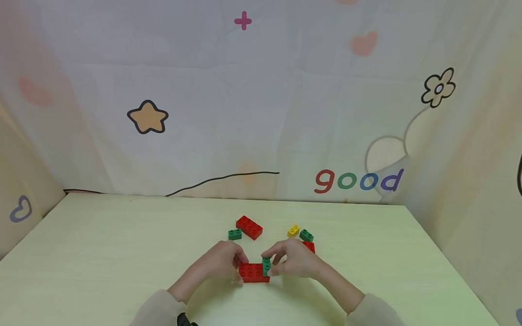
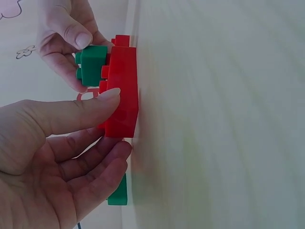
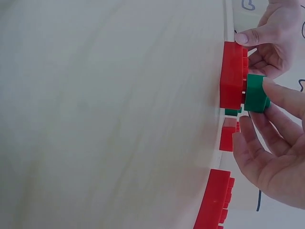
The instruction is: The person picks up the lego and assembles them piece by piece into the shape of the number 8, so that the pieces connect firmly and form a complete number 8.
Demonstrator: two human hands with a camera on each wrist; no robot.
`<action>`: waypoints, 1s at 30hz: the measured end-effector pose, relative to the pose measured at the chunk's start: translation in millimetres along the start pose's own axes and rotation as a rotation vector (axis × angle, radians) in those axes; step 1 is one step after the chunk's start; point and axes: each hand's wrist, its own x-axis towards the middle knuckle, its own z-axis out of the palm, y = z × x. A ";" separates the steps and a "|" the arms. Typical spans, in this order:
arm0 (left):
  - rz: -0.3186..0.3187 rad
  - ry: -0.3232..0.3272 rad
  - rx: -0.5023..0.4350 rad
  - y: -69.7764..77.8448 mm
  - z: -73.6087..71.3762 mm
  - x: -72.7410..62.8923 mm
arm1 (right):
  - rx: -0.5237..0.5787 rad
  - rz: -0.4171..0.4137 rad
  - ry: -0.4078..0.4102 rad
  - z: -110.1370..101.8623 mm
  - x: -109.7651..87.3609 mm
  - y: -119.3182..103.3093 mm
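A red building brick [image 1: 251, 273] with several studs lies on the table between the two hands. My left hand [image 1: 222, 261] grips its left end, the thumb [image 2: 108, 98] on the near side and the fingers behind. A small green brick [image 1: 266, 267] sits at the red brick's right end, and my right hand [image 1: 295, 258] pinches it between thumb and fingers. In the right wrist view the green brick [image 3: 256, 93] is over the red one's studs, with a thin gap showing, so I cannot tell whether it is pressed fully down.
Behind the left hand lie another red brick [image 1: 249, 227] and a small green brick [image 1: 234, 235]. A yellow brick [image 1: 293, 231], a green brick [image 1: 306, 235] and a partly hidden red brick [image 1: 310, 246] lie behind the right hand. A printed cloth [image 1: 202, 107] hangs behind the table [image 1: 108, 253].
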 end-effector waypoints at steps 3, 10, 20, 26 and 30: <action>0.002 0.007 0.007 -0.7 0.4 1.3 | -0.012 -0.009 0.004 -0.2 1.2 0.4; -0.002 0.011 0.009 -0.8 1.0 2.7 | -0.049 -0.005 0.003 -0.9 2.5 1.1; -0.018 0.009 0.001 0.7 0.2 3.1 | -0.062 0.019 0.004 -1.0 3.3 -0.7; -0.026 0.005 0.001 -0.5 0.3 3.8 | -0.074 -0.001 0.003 -0.2 3.5 -3.4; -0.012 0.003 0.005 0.4 -0.6 3.1 | -0.069 0.029 0.004 0.2 3.6 -4.0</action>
